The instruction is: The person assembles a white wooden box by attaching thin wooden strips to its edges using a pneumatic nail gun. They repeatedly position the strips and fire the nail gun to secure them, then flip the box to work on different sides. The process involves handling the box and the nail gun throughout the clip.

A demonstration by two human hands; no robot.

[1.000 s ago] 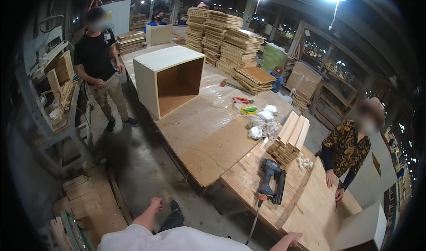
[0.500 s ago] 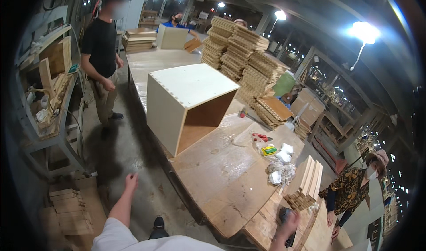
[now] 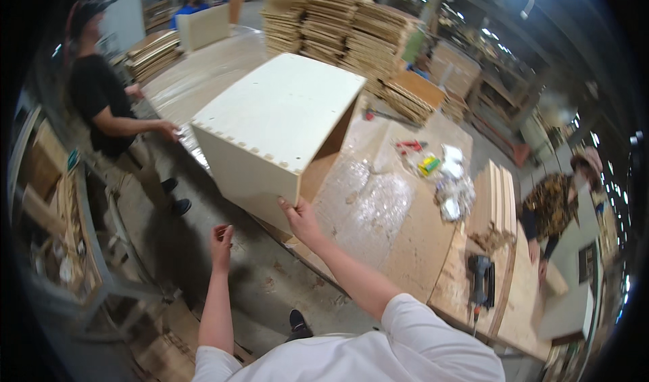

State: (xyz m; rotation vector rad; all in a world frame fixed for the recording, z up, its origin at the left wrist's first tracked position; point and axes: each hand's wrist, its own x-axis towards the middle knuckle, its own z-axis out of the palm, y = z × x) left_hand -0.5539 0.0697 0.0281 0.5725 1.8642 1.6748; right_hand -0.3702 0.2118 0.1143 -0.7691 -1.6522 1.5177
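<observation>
Your right fingers (image 3: 286, 208) are gripping the near edge of the box (image 3: 277, 108), upper centre of the frame by the table (image 3: 419, 226), probably to steady it, while your left fingers (image 3: 220, 231) are hanging half-curled, empty.

On the worktop (image 3: 405, 253), panel stacks (image 3: 324, 27) stand behind the box (image 3: 277, 108); pliers (image 3: 409, 145) lie to its right, slats (image 3: 491, 199) farther right, a nail gun (image 3: 481, 279) before the slats.

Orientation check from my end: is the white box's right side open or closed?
Open: the white box shows its brown interior on that side.
</observation>
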